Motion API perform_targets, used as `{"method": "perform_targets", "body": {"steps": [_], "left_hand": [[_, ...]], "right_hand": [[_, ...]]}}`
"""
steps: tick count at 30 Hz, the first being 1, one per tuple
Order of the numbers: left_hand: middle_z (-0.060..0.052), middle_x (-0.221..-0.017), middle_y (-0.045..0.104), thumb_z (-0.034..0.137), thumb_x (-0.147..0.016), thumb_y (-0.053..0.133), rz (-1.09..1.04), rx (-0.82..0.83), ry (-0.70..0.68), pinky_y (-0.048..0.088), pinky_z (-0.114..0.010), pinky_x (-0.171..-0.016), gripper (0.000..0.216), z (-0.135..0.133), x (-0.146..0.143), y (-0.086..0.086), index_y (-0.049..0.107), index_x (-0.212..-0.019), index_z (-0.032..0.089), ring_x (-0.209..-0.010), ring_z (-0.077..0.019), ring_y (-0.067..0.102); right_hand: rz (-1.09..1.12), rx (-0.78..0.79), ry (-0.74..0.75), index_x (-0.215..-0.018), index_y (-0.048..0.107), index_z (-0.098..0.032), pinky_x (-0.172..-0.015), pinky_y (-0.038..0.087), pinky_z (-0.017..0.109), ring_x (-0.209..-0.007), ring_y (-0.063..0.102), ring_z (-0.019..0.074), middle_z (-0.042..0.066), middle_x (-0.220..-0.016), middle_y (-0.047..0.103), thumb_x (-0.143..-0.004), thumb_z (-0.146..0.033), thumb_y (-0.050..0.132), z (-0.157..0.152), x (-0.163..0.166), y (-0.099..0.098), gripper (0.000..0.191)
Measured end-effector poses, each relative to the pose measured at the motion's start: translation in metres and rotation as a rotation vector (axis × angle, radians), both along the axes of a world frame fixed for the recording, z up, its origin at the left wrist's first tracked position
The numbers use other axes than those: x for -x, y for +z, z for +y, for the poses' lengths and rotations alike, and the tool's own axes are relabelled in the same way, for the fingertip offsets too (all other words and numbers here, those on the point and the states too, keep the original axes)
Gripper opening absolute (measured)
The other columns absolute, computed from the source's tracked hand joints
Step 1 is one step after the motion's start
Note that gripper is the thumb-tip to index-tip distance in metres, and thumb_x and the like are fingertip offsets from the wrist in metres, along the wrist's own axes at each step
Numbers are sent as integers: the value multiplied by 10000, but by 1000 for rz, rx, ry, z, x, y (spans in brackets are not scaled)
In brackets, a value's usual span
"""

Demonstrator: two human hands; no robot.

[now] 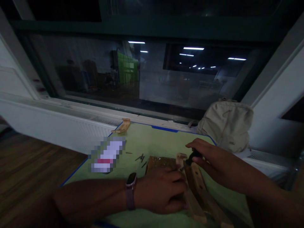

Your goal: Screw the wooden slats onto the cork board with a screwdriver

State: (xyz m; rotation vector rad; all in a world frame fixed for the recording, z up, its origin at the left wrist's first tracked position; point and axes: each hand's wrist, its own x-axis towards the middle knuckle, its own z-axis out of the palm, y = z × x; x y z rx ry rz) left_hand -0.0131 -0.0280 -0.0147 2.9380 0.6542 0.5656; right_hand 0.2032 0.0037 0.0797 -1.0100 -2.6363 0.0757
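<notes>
On the green, blue-edged table mat, we clamp our left hand over the pale wooden slat frame, seemingly to steady it. Just above the frame, our right hand closes round a dark-handled tool, its tip hidden. Small dark screws lie left of the frame, barely legible in the gloom.

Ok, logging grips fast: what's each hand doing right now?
Left hand: curled over the wood, holding it.
Right hand: shut on a dark tool.
</notes>
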Motion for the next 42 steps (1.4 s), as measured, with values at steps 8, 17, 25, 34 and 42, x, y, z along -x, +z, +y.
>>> {"method": "perform_targets", "body": {"steps": [8, 17, 25, 34, 42], "left_hand": [[-74, -1119, 623, 429, -948, 555, 4, 33, 25, 454, -350, -997, 301, -3, 0, 4, 578, -1086, 163, -1056, -236, 592], [-74, -1140, 619, 420, -930, 574, -52, 63, 1, 439, -339, -1034, 324, -2, 1, 2, 563, -1116, 155, -1079, -226, 585], [-83, -1143, 618, 364, -904, 611, -59, 77, -30, 403, -343, -1082, 313, -1, 0, 4, 565, -1128, 150, -1103, -224, 575], [-74, -1140, 621, 367, -888, 627, -88, 49, -21, 447, -352, -1031, 277, -2, 0, 4, 573, -1057, 154, -1088, -236, 577], [-79, -1170, 605, 425, -938, 555, -25, 63, 0, 451, -355, -1021, 308, -2, 1, 2, 549, -1106, 167, -1074, -222, 581]], "right_hand": [[70, 102, 22, -985, 565, -213, -645, 463, 251, -748, 654, 166, 29, -863, 695, -879, -195, 572, 6, 1, 4, 108], [-184, -203, -178, -723, 564, -198, -525, 265, 273, -591, 624, 190, 47, -662, 683, -936, -375, 521, 9, 9, 1, 280], [-48, 0, -168, -1064, 588, -194, -665, 436, 296, -838, 684, 221, 85, -977, 719, -950, -232, 443, 11, -2, -6, 189], [35, 303, 2, -962, 608, -244, -710, 447, 248, -839, 656, 157, -7, -941, 714, -905, -142, 473, -5, 0, 14, 179], [-25, 138, -15, -828, 643, -223, -647, 400, 254, -762, 642, 171, 12, -823, 705, -893, -188, 535, -4, 0, 12, 130]]}}
